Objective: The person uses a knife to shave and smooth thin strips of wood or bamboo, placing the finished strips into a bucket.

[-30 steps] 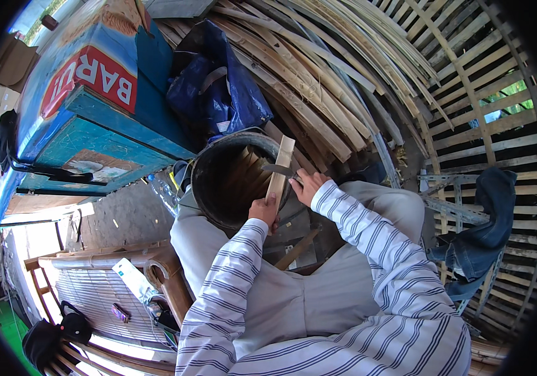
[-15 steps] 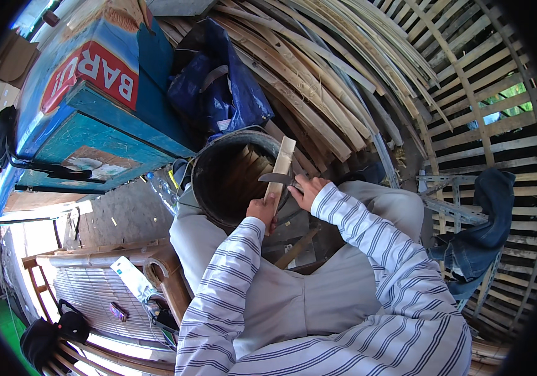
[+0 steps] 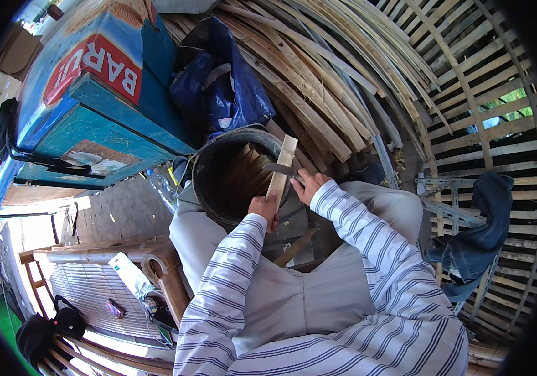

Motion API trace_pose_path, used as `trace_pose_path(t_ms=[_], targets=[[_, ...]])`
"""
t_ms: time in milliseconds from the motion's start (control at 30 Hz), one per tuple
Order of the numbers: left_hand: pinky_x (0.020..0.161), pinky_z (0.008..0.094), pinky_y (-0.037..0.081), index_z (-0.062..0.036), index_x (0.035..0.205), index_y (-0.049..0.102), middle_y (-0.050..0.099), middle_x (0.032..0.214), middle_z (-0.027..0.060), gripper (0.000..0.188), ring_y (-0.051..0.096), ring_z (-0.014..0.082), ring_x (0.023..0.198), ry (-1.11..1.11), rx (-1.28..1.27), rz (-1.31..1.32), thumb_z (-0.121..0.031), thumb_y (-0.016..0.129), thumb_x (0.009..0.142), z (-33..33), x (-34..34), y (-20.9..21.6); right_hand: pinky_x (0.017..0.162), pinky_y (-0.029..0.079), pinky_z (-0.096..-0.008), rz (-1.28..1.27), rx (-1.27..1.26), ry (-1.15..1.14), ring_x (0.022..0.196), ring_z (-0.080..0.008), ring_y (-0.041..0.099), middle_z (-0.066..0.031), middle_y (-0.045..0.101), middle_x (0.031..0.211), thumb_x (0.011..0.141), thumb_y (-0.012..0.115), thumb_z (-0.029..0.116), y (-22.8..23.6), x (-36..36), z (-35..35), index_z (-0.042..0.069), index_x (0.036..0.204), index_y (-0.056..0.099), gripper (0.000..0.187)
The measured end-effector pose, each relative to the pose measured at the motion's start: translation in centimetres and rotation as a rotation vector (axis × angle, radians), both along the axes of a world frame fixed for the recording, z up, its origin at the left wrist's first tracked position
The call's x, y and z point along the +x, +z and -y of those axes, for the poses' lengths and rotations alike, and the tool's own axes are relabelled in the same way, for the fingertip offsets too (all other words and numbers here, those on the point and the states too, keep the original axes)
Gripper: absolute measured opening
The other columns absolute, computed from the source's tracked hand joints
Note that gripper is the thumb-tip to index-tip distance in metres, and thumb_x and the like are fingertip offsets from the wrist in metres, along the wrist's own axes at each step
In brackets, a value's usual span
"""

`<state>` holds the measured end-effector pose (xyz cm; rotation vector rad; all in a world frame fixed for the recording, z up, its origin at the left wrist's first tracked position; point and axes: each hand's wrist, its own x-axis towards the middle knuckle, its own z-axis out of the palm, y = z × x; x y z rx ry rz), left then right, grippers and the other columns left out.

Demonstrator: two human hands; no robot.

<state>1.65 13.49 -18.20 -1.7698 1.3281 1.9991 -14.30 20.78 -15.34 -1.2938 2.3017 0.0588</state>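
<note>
Head: dk bucket [image 3: 203, 185] w/ wood strips [image 3: 249, 164] in; L fingers [image 3: 264, 207] grip slat [image 3: 278, 183]

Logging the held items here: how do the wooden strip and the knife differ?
The wooden strip is pale and straight; the knife has a dark, curved blade. The wooden strip is in the left hand, the knife in the right hand. The wooden strip points away from the person, the knife leftward across it.
</note>
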Motion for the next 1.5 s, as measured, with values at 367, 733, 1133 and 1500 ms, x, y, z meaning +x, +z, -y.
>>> trace_pose_path(t_ms=[367,733,1133,1500], targets=[[0.036,0.0368,0.042,0.0008,0.088,0.056,0.05,0.054,0.0097,0.046,0.048,0.02,0.039,-0.032,0.069,-0.042,-0.043,0.045,0.096,-0.5,-1.3,1.5,0.082,0.049,-0.0529,-0.048,-0.065,-0.093,0.089,-0.0449,0.063,-0.0269,0.064,0.091,0.091,0.047,0.05,-2.2,-2.1,-0.9,0.014,0.117,0.053,0.045],[0.039,0.0366,0.045,0.001,0.094,0.055,0.053,0.058,0.0109,0.042,0.051,0.0214,0.041,-0.006,0.082,-0.044,-0.04,0.047,0.096,0.1,-1.2,2.6,0.09,0.046,-0.0478,0.038,-0.128,-0.309,0.104,-0.041,0.057,-0.0251,0.064,0.098,0.089,0.052,0.049,-1.6,-1.7,1.3,0.01,0.112,0.057,0.045],[0.052,0.0294,0.057,0.0114,0.12,0.052,0.065,0.099,0.0235,0.038,0.069,0.0241,0.064,-0.165,-0.557,-0.254,0.006,0.053,0.082,4.3,3.6,12.2,0.077,0.052,-0.0401,0.214,-0.384,-0.324,0.083,-0.034,0.066,-0.0186,0.068,0.089,0.083,0.06,0.047,1.2,-0.8,-0.5,0.0,0.105,0.064,0.052],[0.052,0.0305,0.053,0.0049,0.097,0.067,0.068,0.079,0.0173,0.021,0.065,0.0201,0.051,-0.25,-1.337,0.056,-0.004,0.06,0.079,8.3,-0.3,15.4,0.078,0.052,-0.0357,0.27,-0.608,-0.578,0.075,-0.0294,0.067,-0.0219,0.063,0.104,0.073,0.069,0.025,2.5,0.2,-1.4,0.0,0.122,0.046,0.059]])
